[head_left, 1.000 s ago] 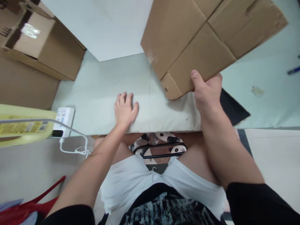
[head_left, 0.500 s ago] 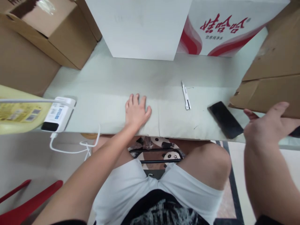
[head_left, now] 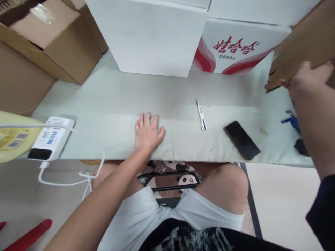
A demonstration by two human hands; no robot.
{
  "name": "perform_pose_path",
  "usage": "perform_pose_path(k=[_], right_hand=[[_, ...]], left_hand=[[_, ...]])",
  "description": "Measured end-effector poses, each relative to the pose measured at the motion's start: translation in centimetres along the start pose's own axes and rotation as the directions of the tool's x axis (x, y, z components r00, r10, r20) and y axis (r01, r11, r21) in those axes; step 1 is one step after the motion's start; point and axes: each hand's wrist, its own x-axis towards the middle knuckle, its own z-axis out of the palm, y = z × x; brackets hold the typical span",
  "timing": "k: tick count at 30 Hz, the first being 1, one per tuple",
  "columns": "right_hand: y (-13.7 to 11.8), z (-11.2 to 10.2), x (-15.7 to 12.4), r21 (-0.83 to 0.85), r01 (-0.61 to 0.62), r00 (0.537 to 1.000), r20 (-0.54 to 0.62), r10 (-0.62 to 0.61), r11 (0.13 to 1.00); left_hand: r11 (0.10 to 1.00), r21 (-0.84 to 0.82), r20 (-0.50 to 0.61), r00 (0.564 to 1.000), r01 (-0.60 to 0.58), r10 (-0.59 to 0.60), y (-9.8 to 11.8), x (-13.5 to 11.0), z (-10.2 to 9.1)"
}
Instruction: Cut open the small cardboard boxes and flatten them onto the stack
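Observation:
My left hand [head_left: 148, 134] lies palm down on the cloth-covered table [head_left: 117, 104], fingers spread, holding nothing. At the far right my right hand [head_left: 310, 78] grips the near edge of a brown cardboard piece [head_left: 295, 47], its thumb on the upper side; part of the grip is hidden. To the right of my left hand lies a slim white cutter knife [head_left: 201, 114]. A black phone [head_left: 242, 140] rests near the table's front edge. Below my right hand, partly behind the forearm, shows a small blue item [head_left: 294, 122] I cannot make out.
A tall white box [head_left: 154, 38] and a white box with red lettering [head_left: 235, 48] stand at the back. Brown cartons [head_left: 70, 45] fill the back left. At the left are a white power bank [head_left: 53, 137] with a cable and a yellow container [head_left: 19, 139].
My right hand has moved away from me along with the cardboard, uncovering the blue item and a dark one. My left hand stays on the table. The view has shifted slightly.

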Motion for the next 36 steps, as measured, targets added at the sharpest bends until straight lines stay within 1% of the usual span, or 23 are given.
perform_pose_path(k=[1, 2, 3, 5, 7, 10, 11, 12, 13, 14, 15, 16, 18, 21, 23, 25, 27, 28, 29, 32, 33, 34, 36], right_hand=[[-1.0, 0.3, 0.1, 0.023, -0.127, 0.992, -0.006, 0.128, 0.992], [-2.0, 0.5, -0.2, 0.052, -0.241, 0.970, 0.002, 0.241, 0.969], [-2.9, 0.7, -0.8, 0.074, -0.319, 0.948, 0.022, 0.318, 0.945], [-4.3, 1.0, -3.4, 0.112, -0.392, 0.919, 0.103, 0.382, 0.913], [-4.9, 1.4, -7.6, 0.166, -0.409, 0.905, 0.205, 0.374, 0.898], [-4.8, 1.8, -16.4, 0.286, -0.362, 0.890, 0.390, 0.237, 0.887], [-4.7, 1.9, -19.6, 0.329, -0.343, 0.880, 0.441, 0.178, 0.880], [-4.6, 2.0, -22.8, 0.373, -0.330, 0.856, 0.505, 0.109, 0.867], [-4.7, 2.2, -25.8, 0.448, -0.291, 0.810, 0.586, -0.032, 0.845], [-4.8, 2.4, -28.5, 0.502, -0.231, 0.751, 0.637, -0.176, 0.833], [-4.9, 2.7, -30.8, 0.528, -0.133, 0.681, 0.663, -0.309, 0.839], [-5.1, 2.9, -32.8, 0.533, -0.031, 0.630, 0.667, -0.397, 0.846], [-5.4, 3.3, -35.4, 0.542, 0.055, 0.545, 0.688, -0.480, 0.838], [-5.2, 3.6, -36.8, 0.539, 0.114, 0.439, 0.726, -0.529, 0.835], [-4.9, 3.7, -36.9, 0.531, 0.151, 0.368, 0.752, -0.546, 0.834], [-4.6, 3.6, -36.8, 0.529, 0.170, 0.315, 0.770, -0.554, 0.832], [-4.5, 3.5, -36.8, 0.513, 0.211, 0.277, 0.785, -0.555, 0.832], [-4.5, 3.4, -36.8, 0.499, 0.244, 0.262, 0.792, -0.552, 0.832], [-4.6, 3.4, -36.9, 0.485, 0.281, 0.247, 0.798, -0.550, 0.828], [-4.9, 3.3, -37.3, 0.475, 0.377, 0.200, 0.797, -0.570, 0.796], [-4.9, 3.3, -37.5, 0.480, 0.397, 0.190, 0.791, -0.582, 0.782], [-5.0, 3.3, -37.6, 0.485, 0.414, 0.185, 0.784, -0.593, 0.770], [-5.0, 3.3, -37.7, 0.486, 0.438, 0.188, 0.773, -0.606, 0.756]], left_hand=[[1.000, 0.001, 0.008, 1.000, 0.001, -0.001, 0.0, 0.0, -0.1], [1.000, 0.001, 0.015, 1.000, 0.002, -0.002, 0.0, 0.0, -0.2], [1.000, 0.001, 0.020, 1.000, 0.004, -0.004, 0.1, 0.0, -0.3], [1.000, -0.001, 0.021, 1.000, 0.012, -0.012, 0.1, 0.0, -0.4], [1.000, -0.001, 0.015, 1.000, 0.010, -0.010, 0.1, -0.1, -0.3], [1.000, 0.004, 0.005, 1.000, 0.004, -0.004, 0.1, -0.1, -0.1], [1.000, 0.008, 0.005, 1.000, 0.006, -0.006, 0.1, -0.1, -0.1], [1.000, 0.012, 0.005, 1.000, 0.009, -0.009, 0.1, -0.1, -0.1], [1.000, 0.016, 0.006, 1.000, 0.013, -0.013, 0.2, -0.1, -0.1], [1.000, 0.020, 0.007, 1.000, 0.016, -0.017, 0.2, -0.1, -0.2], [1.000, 0.023, 0.006, 1.000, 0.019, -0.019, 0.3, -0.1, -0.2], [1.000, 0.023, 0.003, 1.000, 0.021, -0.021, 0.4, -0.1, -0.2], [1.000, 0.008, -0.006, 1.000, 0.021, -0.021, 0.3, -0.2, -0.1], [0.996, -0.092, -0.035, 0.999, 0.021, -0.025, -0.5, -0.2, 0.5], [0.964, -0.265, -0.067, 0.996, 0.034, -0.054, -1.9, 0.3, 0.9], [0.858, -0.507, -0.093, 0.985, 0.079, -0.146, -3.9, 1.7, 0.7], [0.707, -0.692, -0.110, 0.946, 0.147, -0.305, -6.2, 4.1, -0.5], [0.691, -0.706, -0.162, 0.915, 0.154, -0.370, -7.4, 5.6, -1.7], [0.720, -0.678, -0.245, 0.878, 0.148, -0.411, -8.6, 7.2, -3.2], [0.785, -0.599, -0.372, 0.814, 0.156, -0.445, -11.8, 11.5, -8.8], [0.813, -0.556, -0.393, 0.808, 0.171, -0.439, -12.9, 12.6, -10.8], [0.872, -0.431, -0.413, 0.808, 0.232, -0.419, -13.9, 13.4, -12.7], [0.942, -0.188, -0.440, 0.833, 0.279, -0.335, -16.1, 14.3, -16.0]])
